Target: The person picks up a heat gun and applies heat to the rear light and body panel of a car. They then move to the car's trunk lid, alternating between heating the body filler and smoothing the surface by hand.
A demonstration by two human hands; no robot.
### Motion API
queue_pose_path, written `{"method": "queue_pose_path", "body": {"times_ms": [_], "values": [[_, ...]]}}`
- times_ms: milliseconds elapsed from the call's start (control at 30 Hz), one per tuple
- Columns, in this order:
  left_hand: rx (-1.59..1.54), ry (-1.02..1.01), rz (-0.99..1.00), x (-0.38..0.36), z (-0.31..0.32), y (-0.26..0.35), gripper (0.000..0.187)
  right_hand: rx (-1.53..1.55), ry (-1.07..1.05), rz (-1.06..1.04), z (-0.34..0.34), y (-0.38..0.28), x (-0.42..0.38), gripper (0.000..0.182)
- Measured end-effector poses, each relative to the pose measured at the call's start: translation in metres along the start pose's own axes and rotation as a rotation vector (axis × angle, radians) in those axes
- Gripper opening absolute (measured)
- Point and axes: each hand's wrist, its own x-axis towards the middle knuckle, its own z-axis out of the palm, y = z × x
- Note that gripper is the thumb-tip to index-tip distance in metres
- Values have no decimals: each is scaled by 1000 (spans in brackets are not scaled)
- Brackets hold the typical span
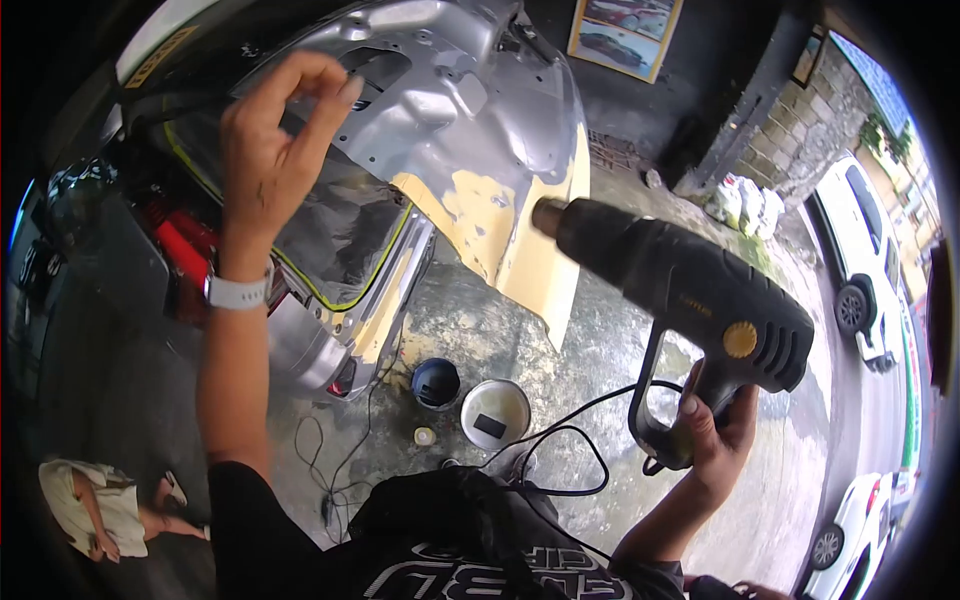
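Observation:
My right hand (712, 436) grips the handle of a black heat gun (690, 285) with a yellow knob. Its nozzle points left, in front of a silver car tailgate (430, 100) with cream-yellow filler (535, 245) along its lower part. The gap between nozzle and panel is hard to judge. My left hand (268, 150) is raised in front of the tailgate's upper left, thumb and fingertips brought together in a pinch. Whether anything small is between them, or whether they touch the metal, I cannot make out. A black cord (600, 455) hangs from the heat gun.
A blue bucket (434, 383) and a white bucket (496, 413) stand on the floor beside a small cup (424, 436). Cables (335, 495) lie looped nearby. The car's rear opening (340, 230) is at left; a person (95, 505) is at lower left. White vehicles (858, 245) are parked at right.

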Motion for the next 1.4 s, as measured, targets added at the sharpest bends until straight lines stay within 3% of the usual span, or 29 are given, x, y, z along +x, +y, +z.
{"method": "queue_pose_path", "body": {"times_ms": [133,233,333,400,467,567,667,733,800,1067,1233,1400], "values": [[-10,-131,42,30,5,-14,12,13,66,33,11,-10,-12,65],[-133,31,88,27,10,-12,13,32,82,38,11,-9,-21,61],[-577,429,-239,-38,21,-3,14,9,196,65,8,3,-26,59],[-750,586,-343,-90,43,11,7,32,244,48,3,13,-28,58],[-784,489,-679,-145,73,21,12,52,315,78,-1,20,-27,57],[-1113,276,-1107,-199,105,36,30,68,352,125,-17,34,-18,58],[-1233,174,-1137,-206,126,56,37,105,320,174,-29,46,-5,64],[-1247,182,-1123,-201,137,66,39,158,134,203,-43,63,2,69],[-1254,193,-1113,-197,146,74,41,187,98,220,-47,83,19,73],[-1089,331,-1181,-192,159,96,54,279,-21,292,-64,151,87,70],[-1221,575,-1333,-182,169,110,56,417,-67,295,-70,188,121,77],[-1305,589,-1290,-186,168,110,50,503,-123,323,-84,213,139,79]]}}
